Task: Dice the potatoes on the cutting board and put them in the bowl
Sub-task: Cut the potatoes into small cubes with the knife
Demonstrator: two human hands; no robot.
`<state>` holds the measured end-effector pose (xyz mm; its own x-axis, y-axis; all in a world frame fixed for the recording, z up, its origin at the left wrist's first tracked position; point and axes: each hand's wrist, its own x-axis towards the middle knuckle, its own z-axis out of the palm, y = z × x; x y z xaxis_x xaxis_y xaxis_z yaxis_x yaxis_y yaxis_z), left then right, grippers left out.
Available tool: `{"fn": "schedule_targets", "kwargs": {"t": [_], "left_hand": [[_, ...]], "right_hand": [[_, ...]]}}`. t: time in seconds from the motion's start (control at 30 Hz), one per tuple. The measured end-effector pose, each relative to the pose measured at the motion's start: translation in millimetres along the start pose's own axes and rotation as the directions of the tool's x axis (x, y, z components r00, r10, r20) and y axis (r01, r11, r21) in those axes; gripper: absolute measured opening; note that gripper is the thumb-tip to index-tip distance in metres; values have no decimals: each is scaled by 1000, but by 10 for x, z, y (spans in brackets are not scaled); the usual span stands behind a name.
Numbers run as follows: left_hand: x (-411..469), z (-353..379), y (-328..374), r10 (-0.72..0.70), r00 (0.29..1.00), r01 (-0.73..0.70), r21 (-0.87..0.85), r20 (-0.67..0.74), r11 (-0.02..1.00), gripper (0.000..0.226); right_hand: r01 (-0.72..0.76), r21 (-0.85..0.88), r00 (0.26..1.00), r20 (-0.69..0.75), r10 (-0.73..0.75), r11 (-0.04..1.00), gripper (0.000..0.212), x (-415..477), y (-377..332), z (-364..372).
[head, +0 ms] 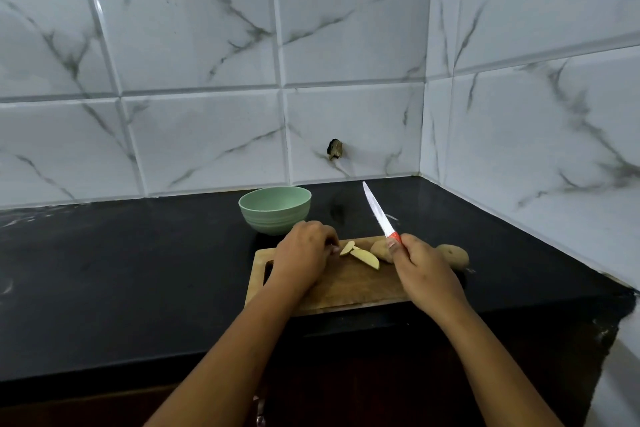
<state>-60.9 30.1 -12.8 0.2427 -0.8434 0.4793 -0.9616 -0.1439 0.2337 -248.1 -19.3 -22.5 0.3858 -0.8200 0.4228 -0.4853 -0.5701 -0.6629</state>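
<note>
1. Two pale potato wedges (360,255) are lying cut-face up near the middle of the wooden cutting board (346,284), and they are looking firm, wet and likely slick on the cut sides; pinching them by the skin edge should be the surer hold.
2. A larger unpeeled piece (381,251) is sitting just beside them, partly hidden by the right hand, and a whole brown potato (453,255) is resting at the board's right end; both are looking dense, rounded and prone to rolling, so a flat side down would be steadying them.
3. The left hand (303,262) is curling palm-down at the wedges' left tips, fingertips touching or nearly so; I cannot tell whether it is actually pinching anything.
4. The right hand (424,274) is closing around the red handle of a knife (379,211), its thin blade pointing up and away, clear of the board.
5. A smooth, ribbed green bowl (275,210) is waiting just behind the board on the glossy black countertop (138,270), apparently empty.
6. Veined white tiles (207,80) are backing the corner.
</note>
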Motion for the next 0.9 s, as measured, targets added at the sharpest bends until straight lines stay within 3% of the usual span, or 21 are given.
{"fn": "schedule_targets", "kwargs": {"t": [0.07, 0.13, 0.27, 0.6, 0.73, 0.9], "left_hand": [[75, 27, 89, -4, 997, 5, -6, 76, 1000, 23], [177, 65, 166, -14, 971, -7, 89, 238, 996, 34], [319, 68, 217, -71, 904, -18, 202, 421, 979, 36], [-195, -70, 234, -34, 975, -4, 167, 220, 986, 41], [-478, -153, 177, -39, 989, 40, -9, 141, 999, 41], [-615, -167, 100, -106, 994, 110, -189, 31, 976, 31]], "right_hand": [[-10, 32, 1000, 8, 10, 999, 33, 11, 18, -7], [-16, 63, 1000, 25, 14, 998, 33, 17, 36, -17], [-16, 174, 999, 50, 7, 985, 31, 19, 82, -29], [26, 239, 999, 39, -37, 971, 31, -59, 90, -25], [85, 111, 993, 75, -93, 990, 26, -144, 1, -88], [111, -27, 964, 246, -101, 993, 9, -341, -97, -191]]}}
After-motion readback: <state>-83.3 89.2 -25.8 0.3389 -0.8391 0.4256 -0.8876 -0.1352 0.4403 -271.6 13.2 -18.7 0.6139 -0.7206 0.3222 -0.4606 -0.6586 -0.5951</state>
